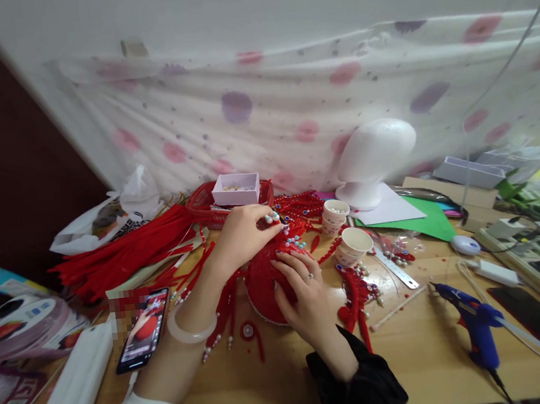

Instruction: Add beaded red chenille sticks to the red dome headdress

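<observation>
A red rounded piece [261, 288], cap-like with a pearl-beaded lower edge, stands on the table before me. Red trim with pale blue and white beads [295, 242] covers its top. My left hand [247, 233] is over the upper left of it, thumb and fingers pinched at a small cluster of pearl beads [271, 217]. My right hand [302, 285] curls round the right front of the red piece, fingers pressed against it. Its far side is hidden. Red strips with beads [230, 306] hang and lie around it.
Paper cups [353, 244] stand just right of my hands. Behind are a red basket [203, 206], a white box [236, 189] and a foam head [375, 155]. A blue glue gun [476, 325] lies right. A phone [144, 331] and white power strip [72, 390] lie left.
</observation>
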Demonstrator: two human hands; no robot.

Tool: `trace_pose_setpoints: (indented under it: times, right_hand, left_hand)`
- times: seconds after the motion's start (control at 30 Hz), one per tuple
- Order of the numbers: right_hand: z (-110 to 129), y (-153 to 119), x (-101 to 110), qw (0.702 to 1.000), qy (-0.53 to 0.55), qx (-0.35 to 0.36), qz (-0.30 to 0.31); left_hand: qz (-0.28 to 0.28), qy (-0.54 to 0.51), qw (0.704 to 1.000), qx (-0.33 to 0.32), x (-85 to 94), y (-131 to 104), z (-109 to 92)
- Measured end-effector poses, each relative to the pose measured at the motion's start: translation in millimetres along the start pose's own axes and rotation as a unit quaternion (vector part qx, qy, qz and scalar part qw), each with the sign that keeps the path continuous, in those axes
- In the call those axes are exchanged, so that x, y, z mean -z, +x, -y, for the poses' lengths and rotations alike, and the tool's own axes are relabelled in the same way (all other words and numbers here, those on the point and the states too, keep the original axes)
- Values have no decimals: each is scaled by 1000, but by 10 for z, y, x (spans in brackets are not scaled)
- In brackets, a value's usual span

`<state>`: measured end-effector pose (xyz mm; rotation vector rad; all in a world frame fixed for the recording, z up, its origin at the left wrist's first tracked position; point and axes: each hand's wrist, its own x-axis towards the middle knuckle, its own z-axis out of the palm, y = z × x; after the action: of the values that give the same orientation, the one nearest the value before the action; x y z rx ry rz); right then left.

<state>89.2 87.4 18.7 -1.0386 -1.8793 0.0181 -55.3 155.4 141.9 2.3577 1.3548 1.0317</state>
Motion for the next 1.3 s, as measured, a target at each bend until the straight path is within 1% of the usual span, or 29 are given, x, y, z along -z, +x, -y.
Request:
trace_pose_setpoints:
  times: [0.2, 0.4, 0.47, 0.57, 0.67, 0.7, 0.77, 0.83, 0.9, 1.0, 1.1, 1.2, 1.3]
  right_hand:
    - [15, 12, 4, 1000, 1, -4, -2]
    - [14, 17, 12, 1000, 13, -7, 1]
    - [6, 12, 5, 1000, 13, -6, -4]
    - [-9, 1, -12, 1000, 11, -5, -12]
    - [-19, -9, -29, 1000, 7, -7, -12]
    - [-20, -11, -35, 1000, 5, -6, -12]
    - [-21, -16, -46, 1000, 3, -5, -15]
    - [-22, -22, -60, 1000, -1, -1, -18]
    - [-30, -33, -76, 1000, -7, 6, -22]
    - [-55, -59, -98, 999, -19, 21, -25]
    - [-92, -88, -114, 999, -30, 32, -25]
    - [-124, -112, -125, 998, -41, 41, -26]
    - [-133, -130, -140, 997, -53, 46, -24]
  left_hand:
    - [-14, -3, 1000, -9, -23, 17, 48]
    - [25, 0, 1000, -13, 103, 69, 99]
    - [24, -5, 1000, -7, 114, 51, 85]
    - [-15, -22, 1000, -1, 18, -50, 41]
    - [-82, -94, 992, 11, -179, -188, 18]
    - [-104, -115, 988, 14, -246, -227, 24]
    - [-138, -126, 982, 21, -351, -278, 55]
    - [-151, -128, 980, 20, -411, -296, 109]
    - [-147, -151, 977, 12, -434, -293, 170]
    - [-125, -192, 973, 8, -449, -288, 243]
    - [-124, -198, 972, 2, -475, -311, 278]
    - [-158, -207, 965, 3, -490, -347, 292]
    - [-208, -223, 952, 34, -452, -381, 314]
